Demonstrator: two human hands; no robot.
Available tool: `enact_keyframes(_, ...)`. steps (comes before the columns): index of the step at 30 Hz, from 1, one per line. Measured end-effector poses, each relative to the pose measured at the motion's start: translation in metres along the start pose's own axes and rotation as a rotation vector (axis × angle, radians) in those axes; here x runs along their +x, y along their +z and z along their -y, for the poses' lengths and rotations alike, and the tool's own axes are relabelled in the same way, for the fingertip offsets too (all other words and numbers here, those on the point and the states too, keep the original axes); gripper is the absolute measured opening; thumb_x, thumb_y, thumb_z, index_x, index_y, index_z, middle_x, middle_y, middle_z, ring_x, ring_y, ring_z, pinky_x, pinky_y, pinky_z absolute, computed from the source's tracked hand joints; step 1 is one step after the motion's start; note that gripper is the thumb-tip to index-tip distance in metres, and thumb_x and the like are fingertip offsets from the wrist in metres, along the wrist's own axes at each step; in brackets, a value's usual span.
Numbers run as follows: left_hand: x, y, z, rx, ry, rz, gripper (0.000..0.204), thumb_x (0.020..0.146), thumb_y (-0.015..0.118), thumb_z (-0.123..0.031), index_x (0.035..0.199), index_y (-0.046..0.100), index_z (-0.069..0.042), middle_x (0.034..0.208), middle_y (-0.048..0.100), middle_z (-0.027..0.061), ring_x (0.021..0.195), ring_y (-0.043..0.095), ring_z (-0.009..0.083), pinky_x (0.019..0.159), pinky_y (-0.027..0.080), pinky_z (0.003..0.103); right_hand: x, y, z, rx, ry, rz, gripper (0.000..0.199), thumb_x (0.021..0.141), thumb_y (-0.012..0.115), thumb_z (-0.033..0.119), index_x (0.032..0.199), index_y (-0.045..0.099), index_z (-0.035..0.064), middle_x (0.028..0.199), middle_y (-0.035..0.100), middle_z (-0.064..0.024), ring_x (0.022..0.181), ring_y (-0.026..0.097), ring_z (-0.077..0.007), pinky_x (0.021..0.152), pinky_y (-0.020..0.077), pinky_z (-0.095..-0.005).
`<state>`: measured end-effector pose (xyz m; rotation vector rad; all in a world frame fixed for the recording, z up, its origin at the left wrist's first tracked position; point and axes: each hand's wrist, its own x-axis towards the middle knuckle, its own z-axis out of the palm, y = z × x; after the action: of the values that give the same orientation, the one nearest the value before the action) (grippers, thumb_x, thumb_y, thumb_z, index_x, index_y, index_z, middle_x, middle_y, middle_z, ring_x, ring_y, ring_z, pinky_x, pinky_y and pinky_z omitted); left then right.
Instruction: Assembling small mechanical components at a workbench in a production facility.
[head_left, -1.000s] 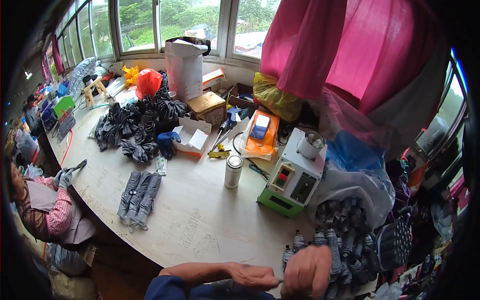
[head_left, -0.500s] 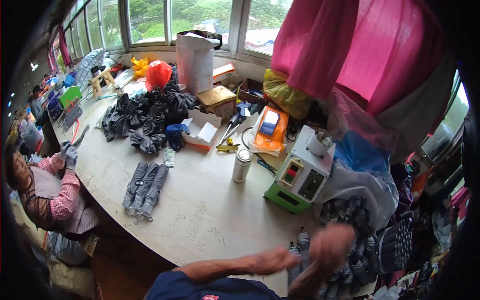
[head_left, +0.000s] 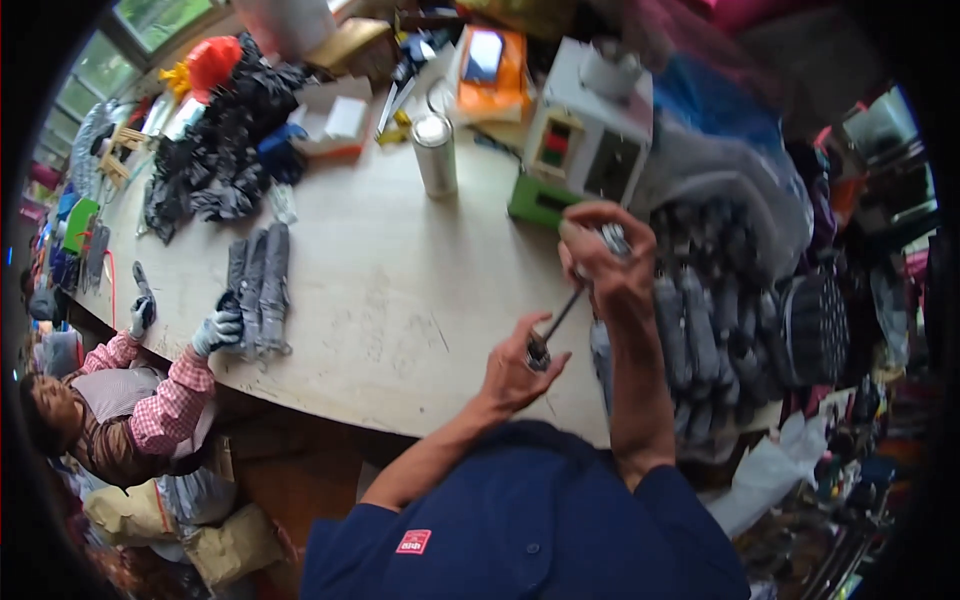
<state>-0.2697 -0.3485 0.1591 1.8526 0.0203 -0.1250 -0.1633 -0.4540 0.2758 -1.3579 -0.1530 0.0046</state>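
Note:
A thin dark metal shaft with silvery-grey ends, resembling a folding umbrella's shaft, slants between my hands over the table's near right part. My left hand closes round its lower end, thumb stuck out to the side. My right hand grips the upper end, where a shiny grey piece shows above the fingers. Just right of my right forearm lies a pile of folded grey umbrellas. Further left on the table, grey folded umbrellas lie side by side, and a co-worker's gloved hand touches them.
A grey-and-green machine stands beyond my right hand, with a silver flask to its left. Black crumpled fabric heaps at the far left. The co-worker is at the table's left edge; a polka-dotted dark bundle is at the right.
My view has tilted down. My hands have moved up from the near right umbrella pile, and the shaft now shows between them. The co-worker's gloved hand has reached the left umbrellas.

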Motion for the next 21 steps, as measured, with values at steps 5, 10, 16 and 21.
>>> enact_keyframes(5,0.021,-0.017,0.020,-0.273,0.013,0.387,0.053,0.074,0.077,-0.028,0.115,0.054,-0.003,0.080,0.063,0.0077,0.073,0.058,0.0149,0.064,0.049,0.031,-0.005,-0.005,-0.006,0.137,-0.024,0.152,0.013,0.082,0.068,0.005,0.089,0.060,-0.0020,0.066,0.052,-0.0050,0.055,0.053,-0.0121,0.042,0.0369,-0.0226)
enact_keyframes(10,0.027,-0.026,0.008,-0.261,-0.146,0.752,0.028,0.077,0.074,-0.026,0.085,0.063,0.000,0.073,0.062,0.0049,0.062,0.055,0.0125,0.054,0.045,0.025,-0.003,-0.023,-0.015,0.152,-0.024,0.315,0.018,0.080,0.070,0.007,0.094,0.062,-0.0025,0.074,0.058,-0.0102,0.060,0.056,-0.0143,0.052,0.0446,-0.0265)
enact_keyframes(16,0.014,-0.010,0.008,-0.492,-0.358,0.642,0.030,0.078,0.073,-0.026,0.068,0.059,-0.002,0.062,0.057,0.0035,0.054,0.052,0.0108,0.049,0.043,0.026,0.042,-0.035,0.022,-0.506,-0.508,0.856,0.039,0.089,0.060,0.034,0.108,0.064,0.0010,0.100,0.063,-0.0130,0.077,0.061,-0.0191,0.071,0.0482,-0.0319)
enact_keyframes(21,0.018,0.007,0.051,-1.144,-0.866,0.695,0.029,0.078,0.071,-0.026,0.071,0.059,-0.001,0.060,0.057,0.0041,0.052,0.053,0.0115,0.048,0.044,0.027,0.062,-0.018,0.039,-0.711,-0.468,0.694,0.044,0.091,0.052,0.040,0.111,0.064,0.0030,0.104,0.064,-0.0108,0.085,0.062,-0.0200,0.073,0.0485,-0.0310)
